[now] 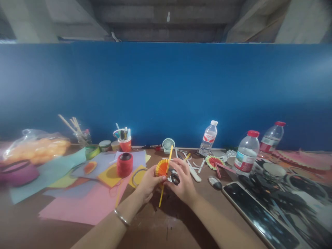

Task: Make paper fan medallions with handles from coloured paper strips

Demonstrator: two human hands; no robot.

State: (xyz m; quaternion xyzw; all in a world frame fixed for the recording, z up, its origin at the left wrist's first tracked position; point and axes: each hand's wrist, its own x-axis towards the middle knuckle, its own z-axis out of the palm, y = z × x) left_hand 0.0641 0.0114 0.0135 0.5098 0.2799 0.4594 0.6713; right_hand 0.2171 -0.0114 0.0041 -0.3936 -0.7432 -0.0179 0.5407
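An orange and yellow pleated paper fan (162, 168) is held over the brown table, with a thin yellow strip (170, 154) running along its right side and sticking out above and below. My left hand (149, 183) pinches the fan at its lower left. On the right, my right hand (183, 178) has its thumb and fingers at the strip and the fan's edge. Behind the fingers, dark scissor handles (175, 177) partly show. Whether the right fingertips grip the strip or the fan edge is too small to tell.
Coloured paper sheets (75, 204) and a red thread spool (125, 165) lie left. A cup of tools (125, 143) and a small fan (168, 144) stand behind. Right are a white-capped bottle (209, 138), red-capped bottles (247, 152), a phone (259, 214) and black items.
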